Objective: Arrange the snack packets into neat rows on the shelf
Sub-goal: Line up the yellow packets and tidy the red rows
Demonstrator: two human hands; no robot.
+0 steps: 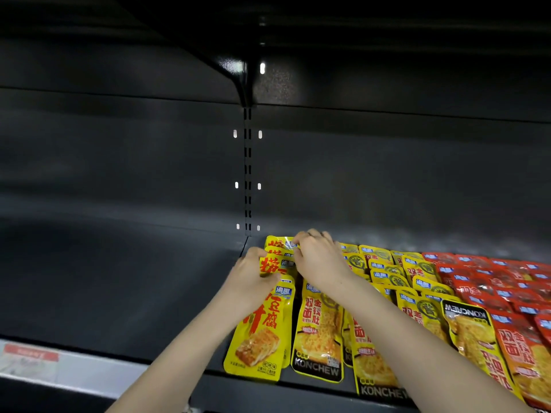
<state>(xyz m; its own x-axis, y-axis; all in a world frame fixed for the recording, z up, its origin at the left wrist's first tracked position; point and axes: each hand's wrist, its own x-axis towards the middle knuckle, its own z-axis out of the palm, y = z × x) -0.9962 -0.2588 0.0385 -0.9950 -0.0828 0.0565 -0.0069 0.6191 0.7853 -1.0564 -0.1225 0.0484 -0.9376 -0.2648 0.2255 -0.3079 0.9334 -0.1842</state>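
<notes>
Two hands worked at the left end of the stocked stretch of the dark metal shelf (119, 278), where the yellow tofu packets (262, 332) lay overlapped in one column running from the front lip to the back wall. The left hand (253, 274) gripped a mid-column packet (269, 265) by its left edge, thumb and fingers curled round the film. The right hand (320, 259) reached over to the rearmost packet (281, 242) with its fingers bent down on the top seam; whether they pinched it or only pressed could not be told, since the fingertips were tucked out of sight. These flat foil pouches looked light, soft and glossy, so they would likely slide over each other and buckle if pushed from the middle; the stiffer sealed edges seemed the best place to take hold. Beside them lay columns of yellow KONCHEW packets (317, 332), then red packets (492, 281), which the frame cut off at the right. Both forearms covered parts of the nearer rows, so their alignment there was hidden. A blurred price label (31, 357) on the front rail could not be read.
</notes>
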